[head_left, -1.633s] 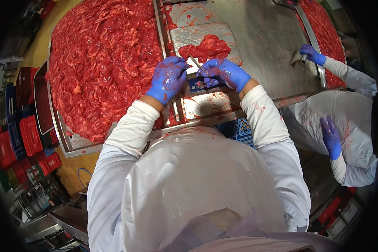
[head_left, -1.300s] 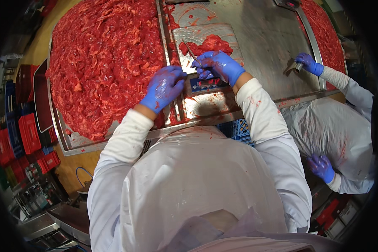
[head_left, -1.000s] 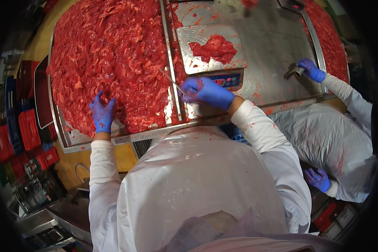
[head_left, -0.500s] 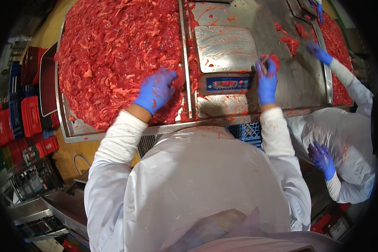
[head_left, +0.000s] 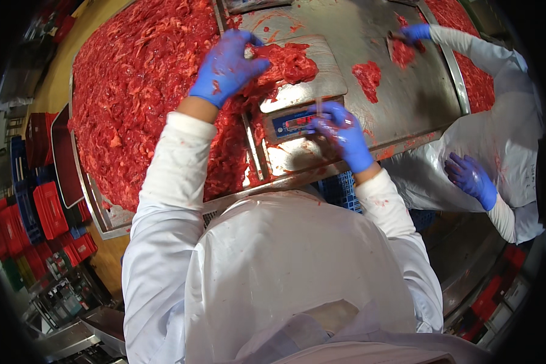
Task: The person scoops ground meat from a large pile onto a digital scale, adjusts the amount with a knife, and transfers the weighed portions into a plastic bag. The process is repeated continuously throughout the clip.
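My left hand (head_left: 227, 68), in a blue glove, is open with thumb and fingers apart. It is beside a clump of red raw meat (head_left: 292, 64) on the metal plate of a bench scale (head_left: 303, 92). Under my left forearm spreads a large heap of raw meat trimmings (head_left: 145, 103). My right hand (head_left: 344, 134), also blue-gloved, is closed with curled fingers in front of the scale's blue display panel (head_left: 288, 123). A thin blurred streak rises from its fingers; what they hold cannot be made out.
A metal divider (head_left: 253, 145) separates heap and scale. One meat piece (head_left: 367, 80) lies on the steel table (head_left: 400, 112). At right, a co-worker's gloved hand (head_left: 415, 33) is at another piece (head_left: 401, 54). Red crates (head_left: 50, 209) stand at left, a blue crate (head_left: 341, 193) below the table.
My left hand has moved up from the heap toward the scale. A meat clump now lies on the plate. My right hand has come left to the display. The view has shifted.
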